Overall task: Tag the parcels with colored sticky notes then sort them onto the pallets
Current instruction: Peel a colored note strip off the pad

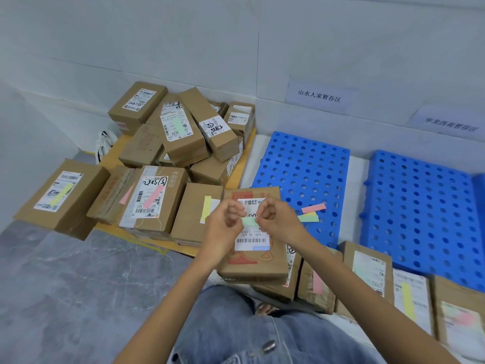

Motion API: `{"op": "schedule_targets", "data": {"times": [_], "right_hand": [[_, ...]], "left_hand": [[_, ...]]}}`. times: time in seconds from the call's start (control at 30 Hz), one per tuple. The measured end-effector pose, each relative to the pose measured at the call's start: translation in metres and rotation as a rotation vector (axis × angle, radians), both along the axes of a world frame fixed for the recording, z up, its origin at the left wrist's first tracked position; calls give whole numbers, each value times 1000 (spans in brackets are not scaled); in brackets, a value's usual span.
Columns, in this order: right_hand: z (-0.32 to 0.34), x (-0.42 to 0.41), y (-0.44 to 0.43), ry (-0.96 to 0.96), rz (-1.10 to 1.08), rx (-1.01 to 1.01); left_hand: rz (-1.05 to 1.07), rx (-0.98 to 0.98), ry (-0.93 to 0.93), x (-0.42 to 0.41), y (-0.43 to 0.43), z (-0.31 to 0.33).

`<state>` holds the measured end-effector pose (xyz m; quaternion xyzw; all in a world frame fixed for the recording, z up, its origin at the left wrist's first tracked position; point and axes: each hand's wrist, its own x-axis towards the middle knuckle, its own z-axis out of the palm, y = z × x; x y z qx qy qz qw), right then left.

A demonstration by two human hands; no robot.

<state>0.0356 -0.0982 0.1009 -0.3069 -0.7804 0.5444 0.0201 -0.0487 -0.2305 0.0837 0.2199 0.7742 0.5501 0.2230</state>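
Note:
A brown cardboard parcel (256, 261) with a white shipping label lies in front of me, on top of other parcels. Just above its label, my left hand (223, 229) and my right hand (279, 222) pinch the two ends of a green sticky note (249, 221). A small stack of pink, yellow and green sticky notes (311, 212) lies on the near blue pallet (301, 169). A second blue pallet (420, 206) lies to its right.
A heap of brown parcels (181, 137), some tagged with green, pink or yellow notes, covers a yellow pallet (115, 153) at the left. More tagged parcels (409, 292) lie at the right front. Two paper signs (319, 95) hang on the white wall. My knee in jeans (236, 327) is below.

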Motion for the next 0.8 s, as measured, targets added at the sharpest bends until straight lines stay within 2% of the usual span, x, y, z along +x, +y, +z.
{"op": "schedule_targets", "data": {"times": [0.1, 0.37, 0.53, 0.6, 0.67, 0.77, 0.8], "right_hand": [[-6, -1, 1, -30, -1, 121], [-26, -3, -10, -37, 34, 381], [-36, 6, -13, -32, 4, 550], [-37, 10, -10, -82, -74, 609], [-40, 13, -9, -75, -190, 520], [-42, 12, -14, 24, -314, 92], [-43, 12, -15, 50, -317, 15]], "left_hand": [[10, -36, 7, -2, -2, -6], [-145, -96, 303, 9, 11, -23], [-33, -181, 329, 1, 2, -34], [44, -220, 263, -6, -4, -39], [100, -231, 115, -11, -8, -39], [113, -147, -178, -11, -10, -35], [103, -120, -240, -11, -10, -36]]}}
